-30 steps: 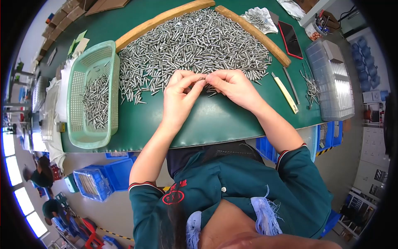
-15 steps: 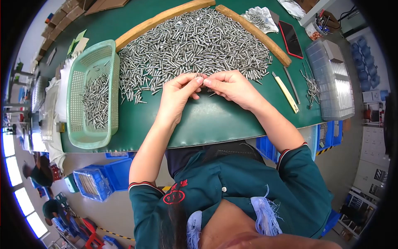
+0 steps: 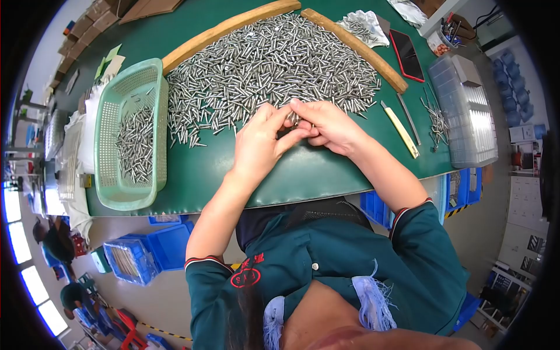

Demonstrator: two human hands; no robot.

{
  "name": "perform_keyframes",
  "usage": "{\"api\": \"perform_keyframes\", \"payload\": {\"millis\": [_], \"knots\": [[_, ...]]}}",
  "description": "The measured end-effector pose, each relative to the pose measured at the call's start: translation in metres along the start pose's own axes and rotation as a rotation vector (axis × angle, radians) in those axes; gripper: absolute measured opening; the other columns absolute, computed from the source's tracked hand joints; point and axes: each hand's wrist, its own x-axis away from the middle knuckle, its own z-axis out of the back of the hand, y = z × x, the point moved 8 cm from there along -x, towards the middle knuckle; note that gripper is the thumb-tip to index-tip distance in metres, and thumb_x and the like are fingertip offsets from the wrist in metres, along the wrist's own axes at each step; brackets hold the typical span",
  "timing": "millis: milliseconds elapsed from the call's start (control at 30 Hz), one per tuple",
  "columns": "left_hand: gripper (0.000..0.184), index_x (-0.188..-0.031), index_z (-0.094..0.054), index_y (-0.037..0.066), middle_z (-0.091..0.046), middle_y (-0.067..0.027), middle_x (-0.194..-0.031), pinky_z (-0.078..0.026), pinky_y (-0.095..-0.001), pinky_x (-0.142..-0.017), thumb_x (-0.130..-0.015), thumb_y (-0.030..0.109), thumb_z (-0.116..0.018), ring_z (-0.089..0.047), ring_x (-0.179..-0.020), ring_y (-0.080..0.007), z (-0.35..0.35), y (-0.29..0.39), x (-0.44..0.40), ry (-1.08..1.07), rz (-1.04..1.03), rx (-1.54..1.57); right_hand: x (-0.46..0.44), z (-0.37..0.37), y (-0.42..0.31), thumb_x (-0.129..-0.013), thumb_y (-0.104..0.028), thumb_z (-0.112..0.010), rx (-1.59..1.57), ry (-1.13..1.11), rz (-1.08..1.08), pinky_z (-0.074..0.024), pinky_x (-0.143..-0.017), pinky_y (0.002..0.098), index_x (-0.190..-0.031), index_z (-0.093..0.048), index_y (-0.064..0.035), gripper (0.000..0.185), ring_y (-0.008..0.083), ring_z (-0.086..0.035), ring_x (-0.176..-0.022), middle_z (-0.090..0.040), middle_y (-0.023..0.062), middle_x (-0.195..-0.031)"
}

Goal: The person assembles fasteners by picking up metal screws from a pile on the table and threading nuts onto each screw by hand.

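Several small silvery metal pins (image 3: pixel 293 119) sit between the fingertips of the left hand (image 3: pixel 255 143) and the right hand (image 3: pixel 333 127); both hands curl inward and pinch them, though the exact count is hidden by the fingers; they meet at the near edge of a wide heap of similar pins (image 3: pixel 274 64) on the green tabletop (image 3: pixel 309 178); two light-brown wooden strips (image 3: pixel 227 30) border its far side; a pale green plastic basket (image 3: pixel 107 146) with more pins stands left; a yellow-handled knife (image 3: pixel 401 131) and a red-edged black phone (image 3: pixel 406 55) lie right.
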Motion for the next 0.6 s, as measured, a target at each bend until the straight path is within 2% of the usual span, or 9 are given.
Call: {"api": "perform_keyframes", "payload": {"millis": [100,167,267,333,500,600], "knots": [[0.047,-0.112,-0.058,0.013,-0.051,-0.0031,-0.077,-0.047,-0.0311,-0.057,-0.07,0.027,-0.073,-0.057,-0.068,-0.0172,-0.002,0.002,0.0,-0.014,0.017,-0.086,-0.001,-0.007,0.007,-0.091,-0.036,-0.052,-0.268,-0.056,-0.099,-0.0195,-0.032,0.0112,-0.087,-0.055,-0.0032,0.033,-0.0023,-0.034,-0.046,-0.044,-0.0049,-0.064],[0.051,-0.114,-0.056,0.014,-0.053,-0.0023,-0.079,-0.048,-0.0319,-0.059,-0.069,0.031,-0.074,-0.058,-0.07,-0.0179,-0.004,-0.001,-0.001,-0.038,0.048,-0.151,0.0,-0.01,0.009,-0.092,-0.034,-0.051,-0.385,-0.085,-0.138,-0.0209,-0.032,0.0109,-0.089,-0.055,-0.0029,0.031,-0.0028,-0.034,-0.046,-0.042,-0.0054,-0.064],[0.054,-0.116,-0.054,0.013,-0.054,-0.0031,-0.081,-0.049,-0.0315,-0.06,-0.069,0.032,-0.073,-0.058,-0.069,-0.0183,0.0,0.003,-0.001,0.042,0.019,-0.109,-0.003,-0.012,0.014,-0.093,-0.031,-0.049,-0.542,-0.131,-0.189,-0.0231,-0.03,0.0107,-0.093,-0.054,-0.0034,0.028,-0.0031,-0.035,-0.045,-0.04,-0.0061,-0.063],[0.056,-0.119,-0.053,0.012,-0.054,-0.0037,-0.091,-0.048,-0.0298,-0.058,-0.069,0.027,-0.075,-0.057,-0.069,-0.0171,0.002,0.0,0.0,0.058,0.03,-0.06,-0.004,-0.012,0.016,-0.093,-0.031,-0.049,-0.647,-0.164,-0.222,-0.0235,-0.03,0.0109,-0.095,-0.054,-0.0037,0.028,-0.0029,-0.036,-0.045,-0.04,-0.0061,-0.062],[0.054,-0.116,-0.055,0.01,-0.053,-0.0049,-0.103,-0.048,-0.0281,-0.056,-0.067,0.019,-0.076,-0.056,-0.069,-0.0159,0.007,0.007,0.001,0.103,-0.068,0.044,-0.005,-0.011,0.019,-0.094,-0.031,-0.046,-0.697,-0.214,-0.244,-0.0225,-0.029,0.0118,-0.091,-0.052,-0.0062,0.025,-0.0017,-0.034,-0.043,-0.042,-0.005,-0.063],[0.051,-0.113,-0.058,0.008,-0.053,-0.0057,-0.104,-0.048,-0.0277,-0.056,-0.067,0.017,-0.076,-0.053,-0.065,-0.0155,0.009,0.02,0.002,0.099,-0.227,0.092,-0.003,-0.014,0.019,-0.093,-0.032,-0.045,-0.607,-0.227,-0.219,-0.0213,-0.028,0.0123,-0.088,-0.051,-0.0075,0.025,-0.0009,-0.032,-0.041,-0.044,-0.0034,-0.062]]}}
